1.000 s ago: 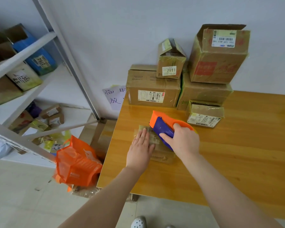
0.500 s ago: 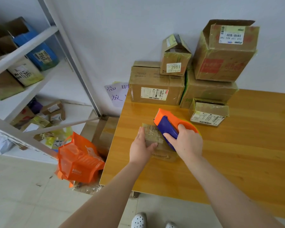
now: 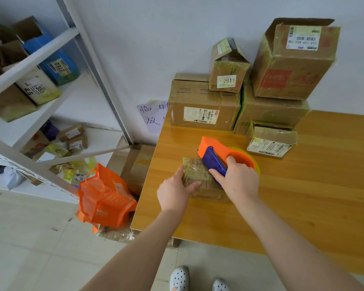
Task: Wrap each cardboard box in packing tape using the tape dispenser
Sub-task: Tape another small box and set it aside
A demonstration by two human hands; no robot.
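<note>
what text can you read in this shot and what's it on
"2911": label on the small stacked box
"2782": blue box on the shelf
"1355": pale box beside it
"临 时 放": paper sign, partly hidden
Other shipping labels: too small or blurred

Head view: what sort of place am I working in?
Likely a parcel storage or pickup room: labelled cardboard boxes stacked on the wooden table, numbered parcels on the metal shelving.

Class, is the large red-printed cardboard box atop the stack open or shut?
Open. The large red-printed cardboard box has a top flap standing up, leaving its top uncovered.
</note>
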